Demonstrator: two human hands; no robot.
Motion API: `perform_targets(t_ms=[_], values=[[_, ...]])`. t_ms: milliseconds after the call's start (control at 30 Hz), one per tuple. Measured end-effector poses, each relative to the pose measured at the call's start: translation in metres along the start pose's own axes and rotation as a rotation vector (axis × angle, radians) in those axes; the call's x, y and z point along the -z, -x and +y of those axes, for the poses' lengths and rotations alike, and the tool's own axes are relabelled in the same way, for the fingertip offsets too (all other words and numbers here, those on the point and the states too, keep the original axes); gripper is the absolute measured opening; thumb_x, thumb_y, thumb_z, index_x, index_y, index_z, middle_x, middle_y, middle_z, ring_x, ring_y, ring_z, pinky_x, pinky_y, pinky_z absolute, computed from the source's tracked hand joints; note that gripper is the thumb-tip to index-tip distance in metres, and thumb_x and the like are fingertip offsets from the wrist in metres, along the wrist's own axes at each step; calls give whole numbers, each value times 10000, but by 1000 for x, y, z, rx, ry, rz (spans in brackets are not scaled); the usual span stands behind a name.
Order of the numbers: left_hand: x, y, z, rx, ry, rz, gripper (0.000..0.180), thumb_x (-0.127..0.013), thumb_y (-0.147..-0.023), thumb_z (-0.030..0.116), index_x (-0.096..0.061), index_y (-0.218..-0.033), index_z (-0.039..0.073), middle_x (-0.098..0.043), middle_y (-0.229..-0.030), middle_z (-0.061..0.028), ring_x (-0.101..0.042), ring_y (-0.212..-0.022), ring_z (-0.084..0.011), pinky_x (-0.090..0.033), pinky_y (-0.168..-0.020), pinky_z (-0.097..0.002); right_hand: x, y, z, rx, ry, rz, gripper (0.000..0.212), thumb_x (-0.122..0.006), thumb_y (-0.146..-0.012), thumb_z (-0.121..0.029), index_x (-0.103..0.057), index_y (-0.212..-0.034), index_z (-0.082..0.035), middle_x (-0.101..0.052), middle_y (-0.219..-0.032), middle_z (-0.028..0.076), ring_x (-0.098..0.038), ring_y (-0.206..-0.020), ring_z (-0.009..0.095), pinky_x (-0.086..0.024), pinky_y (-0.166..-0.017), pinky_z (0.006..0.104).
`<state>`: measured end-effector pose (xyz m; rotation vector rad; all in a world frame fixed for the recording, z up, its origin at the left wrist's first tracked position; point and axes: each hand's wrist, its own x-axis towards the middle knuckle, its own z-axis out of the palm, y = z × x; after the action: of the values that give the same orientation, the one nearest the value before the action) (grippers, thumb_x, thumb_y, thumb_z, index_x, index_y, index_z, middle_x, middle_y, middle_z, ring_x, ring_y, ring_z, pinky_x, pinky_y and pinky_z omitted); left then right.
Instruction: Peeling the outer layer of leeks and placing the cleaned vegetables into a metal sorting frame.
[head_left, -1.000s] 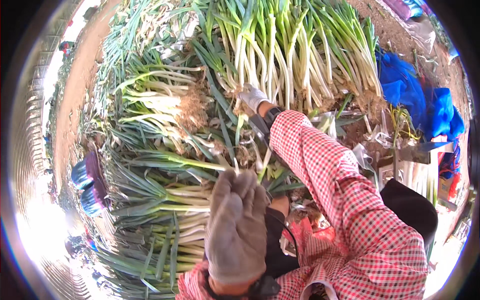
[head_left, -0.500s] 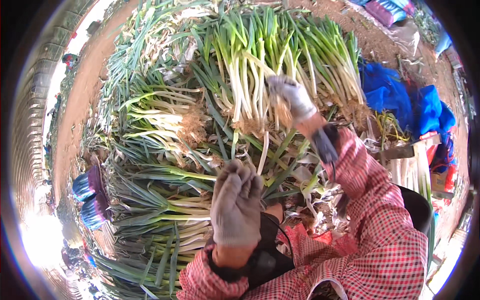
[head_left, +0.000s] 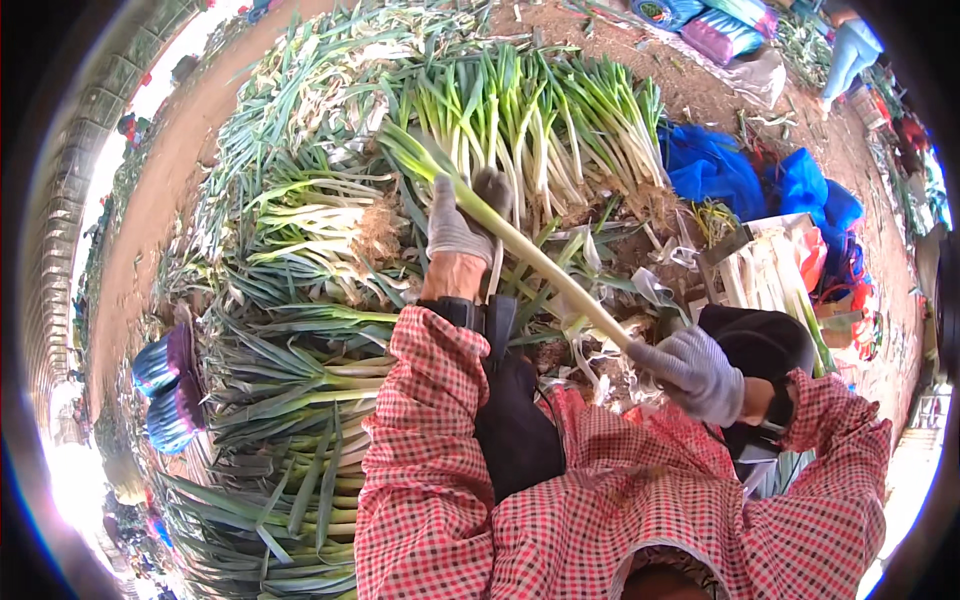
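Note:
A long green onion [head_left: 540,265] lies slantwise between my hands, leaves up and to the left, white end down and to the right. My gloved left hand [head_left: 460,222] is closed round it just below the leaves. My gloved right hand [head_left: 695,375] grips the white end, and its fingers hide the tip. Past my left hand is a row of green onions [head_left: 540,140] with roots toward me. Another rooted bunch [head_left: 315,235] lies to the left of that hand.
More green onions [head_left: 310,385] are piled at the lower left. On the right, white stalks [head_left: 770,275] lie packed in a holder, near blue netting [head_left: 715,170]. Blue and purple bundles [head_left: 170,365] sit at the far left. Another person's leg [head_left: 852,60] shows at the upper right.
My right hand has come back from the far row toward my body. My left hand has reached forward. One green onion is now held between both hands. The view has shifted a little.

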<state>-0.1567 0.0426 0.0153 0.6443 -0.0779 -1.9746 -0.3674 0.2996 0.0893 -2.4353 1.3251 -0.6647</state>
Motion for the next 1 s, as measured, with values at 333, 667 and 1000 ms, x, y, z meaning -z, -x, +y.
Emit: perform_targets(t_ms=[333,667,1000], values=[[-28,32,-25,-116,-300,-483,426,-644,-825,234,-478,-1171,51,-523,-973,-71,-552,-882,-212,-457,-884,-402,-53,-96,36,-619,-661,196,452,-697,-760,-218,-507,-1142,-67,-586,-760,116,-579,-654,179,-476,-612,327],[-40,51,-19,-493,-366,-206,414,-704,-782,253,-465,-1059,62,-540,-868,-31,-593,-832,-212,-520,-728,-320,-61,-115,35,-624,-911,249,324,-711,-754,-157,-586,-1018,-18,-612,-781,36,-559,-639,120,-461,-595,267],[-38,51,-28,-256,-435,-298,623,-692,-744,448,-482,-1139,15,-503,-822,1,-568,-795,-173,-500,-664,-311,-77,-145,18,-657,-1145,687,180,-743,-714,-65,-629,-848,-25,-597,-738,-7,-508,-659,58,-445,-589,227]])
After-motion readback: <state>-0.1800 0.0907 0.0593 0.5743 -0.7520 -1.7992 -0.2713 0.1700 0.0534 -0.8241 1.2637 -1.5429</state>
